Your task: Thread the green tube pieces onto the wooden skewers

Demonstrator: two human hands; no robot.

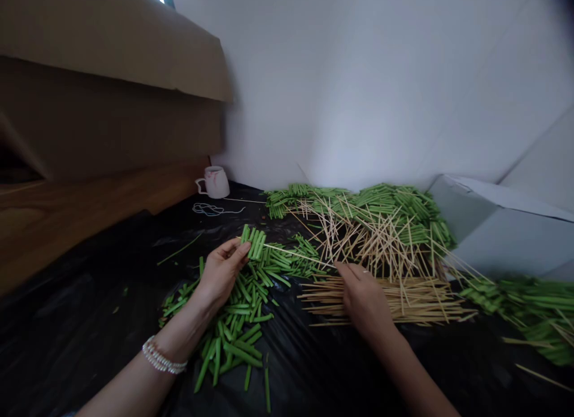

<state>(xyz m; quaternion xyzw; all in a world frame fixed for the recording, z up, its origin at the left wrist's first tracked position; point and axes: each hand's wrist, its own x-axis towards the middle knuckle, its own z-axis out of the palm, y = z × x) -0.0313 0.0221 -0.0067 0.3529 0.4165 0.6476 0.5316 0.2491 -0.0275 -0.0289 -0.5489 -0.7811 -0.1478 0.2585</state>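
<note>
My left hand (pixel 224 266), with a beaded bracelet at the wrist, pinches several short green stem pieces (pixel 255 244) lined up side by side on a skewer. Running right from them, the thin wooden skewer (pixel 298 253) ends in my right hand (pixel 362 294), whose fingers are closed on it. Below my left hand lies a heap of loose cut green stems (pixel 242 309). Beside and partly under my right hand is a pile of bare wooden skewers (pixel 417 299). Behind it, finished-looking skewers loaded with green pieces (pixel 385 205) lie stacked, their bare ends pointing toward me.
Black plastic sheeting (pixel 112 345) covers the work surface. A white mug (pixel 216 182) and a looped cord (pixel 210 209) sit at the back left, near a large cardboard box (pixel 112 106). At right are a pale box (pixel 506 226) and more green skewers (pixel 529 309).
</note>
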